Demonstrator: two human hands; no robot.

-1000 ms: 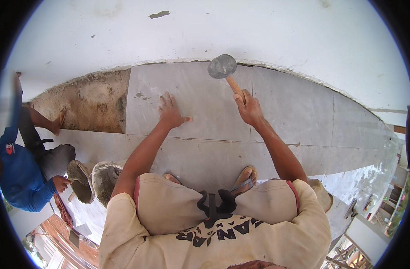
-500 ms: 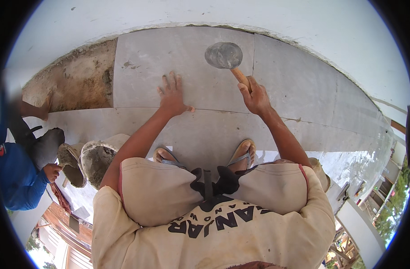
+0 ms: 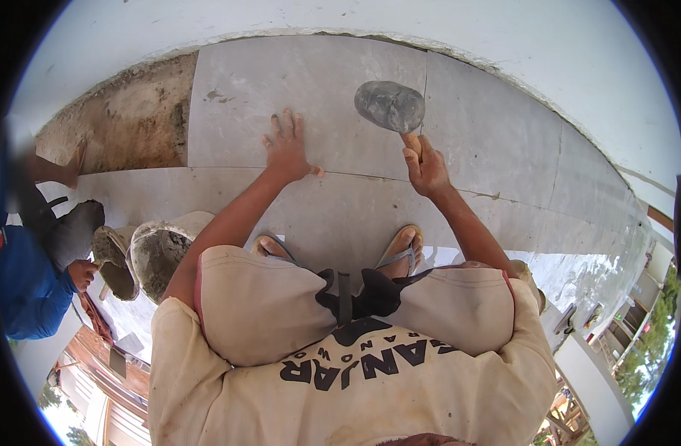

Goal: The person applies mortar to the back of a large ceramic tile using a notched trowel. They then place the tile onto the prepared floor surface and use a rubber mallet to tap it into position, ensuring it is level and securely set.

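Note:
My left hand (image 3: 289, 152) lies with fingers spread on a large grey tile (image 3: 234, 74), beside its lower seam. My right hand (image 3: 427, 167) is closed round the wooden handle of a rubber mallet (image 3: 389, 105), whose dark grey head is over the same tile near the seam with the tile to its right (image 3: 489, 111). I cannot tell whether the head touches the tile. Left of the tile is a bare, sandy bed (image 3: 132, 119).
A white wall (image 3: 340, 15) rises past the tiles. At left, a co-worker in blue (image 3: 28, 290) has a hand (image 3: 82, 275) by mortar-coated buckets (image 3: 168, 256). My sandalled feet (image 3: 399, 249) are on another row of tiles. Building clutter (image 3: 578, 409) shows at lower right.
Compared with a second ago, the view has tilted, so the tiles appear higher. The mallet head has moved right and nearer my body relative to the tile; my left hand remains spread on it.

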